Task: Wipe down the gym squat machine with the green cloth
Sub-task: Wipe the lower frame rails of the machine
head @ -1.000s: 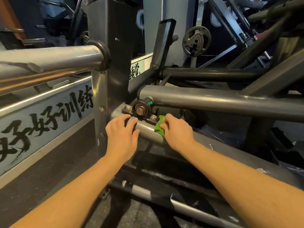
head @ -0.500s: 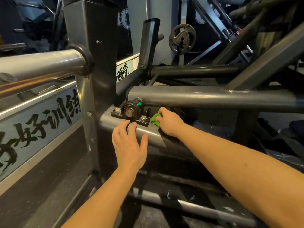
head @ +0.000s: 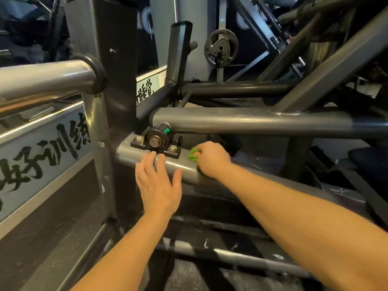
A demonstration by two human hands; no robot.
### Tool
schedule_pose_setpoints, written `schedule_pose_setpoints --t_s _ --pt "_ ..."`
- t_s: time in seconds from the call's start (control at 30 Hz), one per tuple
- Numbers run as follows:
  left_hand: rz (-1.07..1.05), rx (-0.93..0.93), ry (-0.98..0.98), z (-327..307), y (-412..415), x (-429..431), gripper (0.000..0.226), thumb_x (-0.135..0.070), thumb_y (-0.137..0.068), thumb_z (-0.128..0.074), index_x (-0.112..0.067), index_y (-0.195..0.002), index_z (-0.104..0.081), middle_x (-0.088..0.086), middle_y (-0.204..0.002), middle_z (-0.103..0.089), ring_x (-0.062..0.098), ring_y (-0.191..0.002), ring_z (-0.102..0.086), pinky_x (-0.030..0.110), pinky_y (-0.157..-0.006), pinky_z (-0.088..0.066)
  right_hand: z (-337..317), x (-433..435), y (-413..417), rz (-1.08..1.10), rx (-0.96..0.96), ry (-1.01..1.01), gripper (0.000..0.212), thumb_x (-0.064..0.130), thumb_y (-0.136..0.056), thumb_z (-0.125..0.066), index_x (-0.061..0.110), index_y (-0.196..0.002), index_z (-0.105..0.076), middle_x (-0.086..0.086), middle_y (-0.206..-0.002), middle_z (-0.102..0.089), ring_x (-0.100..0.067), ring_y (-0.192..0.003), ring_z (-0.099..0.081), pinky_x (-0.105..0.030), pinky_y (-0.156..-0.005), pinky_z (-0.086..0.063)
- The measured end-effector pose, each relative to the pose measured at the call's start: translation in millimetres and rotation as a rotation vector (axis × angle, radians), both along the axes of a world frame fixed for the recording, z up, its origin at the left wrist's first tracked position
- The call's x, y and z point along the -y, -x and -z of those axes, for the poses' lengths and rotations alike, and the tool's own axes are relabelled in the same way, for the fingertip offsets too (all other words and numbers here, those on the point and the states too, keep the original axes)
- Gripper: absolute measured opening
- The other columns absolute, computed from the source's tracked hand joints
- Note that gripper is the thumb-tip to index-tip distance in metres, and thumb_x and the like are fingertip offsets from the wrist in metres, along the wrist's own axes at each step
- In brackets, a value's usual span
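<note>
Change: the right hand (head: 212, 159) and green cloth (head: 193, 155) have slid along the lower frame beam (head: 126, 156), from against the bearing block (head: 155, 141) to just beside it; the left hand (head: 158, 183) has shifted from left of the block to below it.
Left hand: fingers straight and spread, tips on the beam's front face, holding nothing.
Right hand: curled round the bunched cloth, pressing it onto the beam top.
Cloth position: right of the block's bolted foot, under the pivot tube (head: 252, 122).
Risk, snag: a return stroke could catch cloth on the bolt heads.
Risk, pinch: if the pivot tube swings down, the knuckles lie beneath it.
Risk, coverage: a small wad may skip the block's crevices.
</note>
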State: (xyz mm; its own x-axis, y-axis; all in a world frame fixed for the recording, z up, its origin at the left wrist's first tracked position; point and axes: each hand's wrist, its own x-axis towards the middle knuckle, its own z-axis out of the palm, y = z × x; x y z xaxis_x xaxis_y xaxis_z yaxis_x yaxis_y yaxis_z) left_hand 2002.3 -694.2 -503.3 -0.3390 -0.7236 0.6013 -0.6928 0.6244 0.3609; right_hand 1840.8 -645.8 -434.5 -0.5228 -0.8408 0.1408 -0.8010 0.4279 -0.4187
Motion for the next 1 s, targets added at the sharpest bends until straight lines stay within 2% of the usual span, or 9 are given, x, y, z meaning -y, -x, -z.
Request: schedule_pose_setpoints --t_s 0.17,0.23,0.33,0.43,0.53,0.6,0.7,0.8,1.0 --pt "-0.002 -0.027 0.026 1.8 4.1 -0.2 0.058 -0.040 -0.097 -0.062 -0.010 -0.144 -0.045 0.014 -0.155 -0.033 0.036 -0.148 -0.024 0.058 -0.121 -0.025 15.6 -41.3 -24.0 -0.111 -0.118 0.080 0.039 0.020 -0.100 -0.058 0.026 -0.139 -0.056 -0.001 -0.134 -0.061 -0.027 -0.121 -0.058 -0.046 -0.096 -0.051" --pt "0.006 -0.048 0.037 2.8 4.3 -0.1 0.055 -0.034 -0.097 -0.062 -0.010 -0.143 -0.046 0.014 -0.155 -0.034 0.035 -0.148 -0.023 0.059 -0.121 -0.024 26.0 -79.4 -23.9 -0.163 -0.169 0.179 0.044 0.012 -0.091 -0.069 0.021 -0.133 -0.061 -0.003 -0.134 -0.062 -0.028 -0.119 -0.061 -0.048 -0.094 -0.054" --pt "0.008 -0.054 0.047 5.4 3.4 2.1 0.052 -0.028 -0.098 -0.062 -0.009 -0.143 -0.046 0.014 -0.155 -0.036 0.034 -0.149 -0.023 0.057 -0.122 -0.022 42.3 -104.3 -25.6 -0.167 -0.277 0.171 0.059 0.002 -0.078 -0.079 0.016 -0.133 -0.064 -0.005 -0.140 -0.060 -0.028 -0.123 -0.060 -0.043 -0.097 -0.054" --pt "-0.002 -0.069 0.038 8.4 5.1 4.3 0.051 -0.023 -0.098 -0.062 -0.009 -0.144 -0.046 0.014 -0.155 -0.035 0.034 -0.149 -0.023 0.057 -0.123 -0.021 40.8 -75.8 -37.3 -0.183 -0.287 0.257 0.043 0.010 -0.085 -0.073 0.016 -0.127 -0.066 -0.002 -0.132 -0.062 -0.024 -0.119 -0.060 -0.038 -0.093 -0.055" --pt "0.003 -0.095 0.068 11.4 5.3 4.9 0.049 -0.018 -0.096 -0.062 -0.008 -0.142 -0.047 0.014 -0.154 -0.036 0.035 -0.147 -0.026 0.061 -0.119 -0.026 30.4 -29.6 -44.4 -0.197 -0.141 0.267 0.029 0.022 -0.100 -0.056 0.020 -0.129 -0.061 0.002 -0.129 -0.060 -0.021 -0.118 -0.056 -0.036 -0.088 -0.048" --pt "-0.002 -0.095 0.075 10.0 4.4 5.3 0.049 -0.018 -0.095 -0.063 -0.008 -0.141 -0.048 0.014 -0.153 -0.035 0.036 -0.146 -0.028 0.061 -0.118 -0.027 24.7 -13.3 -36.8 -0.193 -0.052 0.239 0.026 0.029 -0.105 -0.045 0.023 -0.125 -0.061 0.003 -0.126 -0.061 -0.023 -0.115 -0.058 -0.037 -0.086 -0.047" --pt "-0.010 -0.119 0.011 1.3 7.5 -7.0 0.041 -0.022 -0.096 -0.063 -0.013 -0.134 -0.052 0.014 -0.151 -0.035 0.036 -0.143 -0.029 0.057 -0.120 -0.024 18.7 -19.4 -6.6 -0.145 -0.022 0.146 0.029 0.034 -0.106 -0.042 0.024 -0.124 -0.063 -0.002 -0.126 -0.066 -0.029 -0.113 -0.061 -0.045 -0.090 -0.051" --pt "0.080 -0.050 0.039 0.1 16.1 -27.2 0.034 -0.031 -0.094 -0.066 -0.019 -0.125 -0.058 0.010 -0.143 -0.041 0.032 -0.137 -0.037 0.055 -0.118 -0.027 17.5 -42.9 33.7 0.003 -0.007 0.015 0.029 0.037 -0.105 -0.046 0.020 -0.113 -0.068 -0.007 -0.112 -0.069 -0.031 -0.106 -0.063 -0.041 -0.083 -0.050" --pt "0.123 0.031 0.077 11.9 20.1 -27.6 0.043 -0.038 -0.095 -0.063 -0.020 -0.133 -0.058 0.009 -0.141 -0.046 0.033 -0.133 -0.041 0.056 -0.113 -0.035 18.1 -77.6 77.5 0.166 0.003 -0.147 0.035 0.037 -0.106 -0.045 0.013 -0.111 -0.071 -0.008 -0.106 -0.070 -0.028 -0.098 -0.063 -0.038 -0.080 -0.050"
